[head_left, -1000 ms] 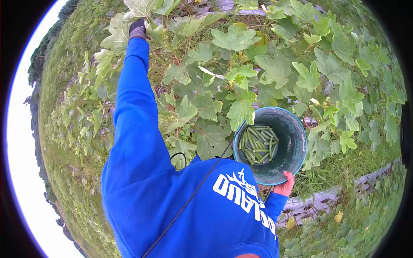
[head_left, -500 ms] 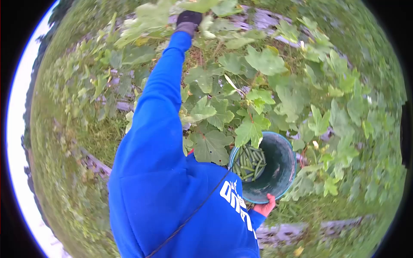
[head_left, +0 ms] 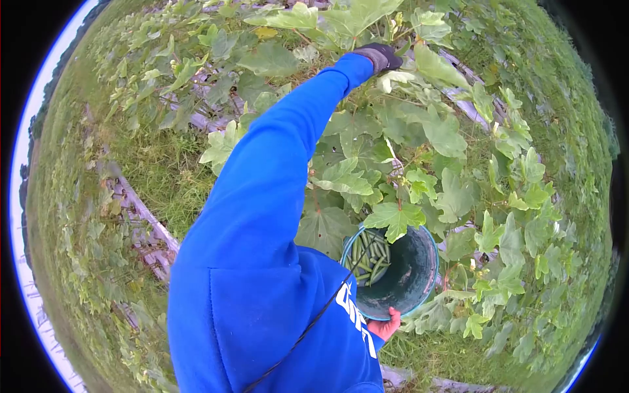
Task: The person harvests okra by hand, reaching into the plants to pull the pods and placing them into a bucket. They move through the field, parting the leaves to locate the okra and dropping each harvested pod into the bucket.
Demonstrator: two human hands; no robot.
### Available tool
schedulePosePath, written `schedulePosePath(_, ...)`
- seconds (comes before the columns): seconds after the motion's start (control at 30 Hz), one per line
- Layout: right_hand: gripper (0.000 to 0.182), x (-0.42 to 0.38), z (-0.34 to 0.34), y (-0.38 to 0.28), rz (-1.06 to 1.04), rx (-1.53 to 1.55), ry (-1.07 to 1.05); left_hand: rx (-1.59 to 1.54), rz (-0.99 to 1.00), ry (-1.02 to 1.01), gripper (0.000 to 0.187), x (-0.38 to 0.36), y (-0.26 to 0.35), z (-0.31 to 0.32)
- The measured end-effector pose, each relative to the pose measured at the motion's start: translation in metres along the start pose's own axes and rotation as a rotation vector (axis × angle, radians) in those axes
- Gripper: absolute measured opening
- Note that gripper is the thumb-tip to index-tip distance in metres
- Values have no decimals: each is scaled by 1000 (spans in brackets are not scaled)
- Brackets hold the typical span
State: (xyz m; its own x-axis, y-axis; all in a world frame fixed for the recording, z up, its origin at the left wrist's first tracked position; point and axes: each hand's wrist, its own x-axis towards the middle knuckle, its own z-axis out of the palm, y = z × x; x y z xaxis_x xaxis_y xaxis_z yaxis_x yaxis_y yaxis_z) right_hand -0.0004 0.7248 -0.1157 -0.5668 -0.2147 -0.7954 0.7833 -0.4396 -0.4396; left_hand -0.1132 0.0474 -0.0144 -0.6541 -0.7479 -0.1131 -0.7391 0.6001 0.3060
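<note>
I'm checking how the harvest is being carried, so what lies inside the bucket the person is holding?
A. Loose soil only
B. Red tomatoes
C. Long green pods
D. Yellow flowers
C: in the head view, long green pods lie heaped against one side of the dark bucket, whose rim the right hand, in a red glove, holds from below.

The left hand [head_left: 382, 57], in a dark glove at the end of a blue sleeve [head_left: 275, 164], is stretched up into the broad leaves [head_left: 354, 16] of a tall plant; what the fingers close on is hidden among the foliage, possibly a stem. The right hand [head_left: 386, 325], in a reddish glove, grips the near rim of a dark bucket [head_left: 409, 275] with a blue edge. Green pods [head_left: 368, 254] lie piled against the bucket's left wall. A lobed leaf [head_left: 395, 217] overhangs its far rim.
</note>
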Motion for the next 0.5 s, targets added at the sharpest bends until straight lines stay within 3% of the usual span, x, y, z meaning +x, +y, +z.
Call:
schedulePosePath(0.07, 51, 3, 1, -1, 29, -2, -32, 52, 136, -163, 56, 6, -13, 0)
schedulePosePath(0.1, 51, 7, -1, -1, 35, -11, -35, 185, 326, -163, 53, 22, -33, 17)
schedulePosePath(0.13, 51, 7, 0, -1, 44, -22, -28, -15, 176, -216, 50, -19, -19, -10)
schedulePosePath(0.2, 51, 3, 2, -1, 50, -28, -68, -165, 268, -145, 47, -53, -33, -14)
schedulePosePath(0.27, 51, 5, -5, 0, 47, -31, -116, -110, 590, -48, 45, 43, -123, 97)
schedulePosePath(0.33, 51, 11, -16, 0, 46, -36, -162, 73, 705, -405, 34, 10, -139, 89)
schedulePosePath(0.4, 51, 7, -24, -2, 31, -52, -193, 168, 578, -368, 30, -89, -72, 40)
schedulePosePath(0.43, 51, 4, -27, -3, 12, -63, -211, 367, 593, -452, 26, -112, -65, 34)
schedulePosePath(0.47, 51, -1, -28, -3, 9, -66, -217, 196, 710, -571, 26, -106, -83, 58)
schedulePosePath(0.5, 51, -7, -29, -3, -7, -72, -228, -250, 479, -562, 29, -153, -57, 32)
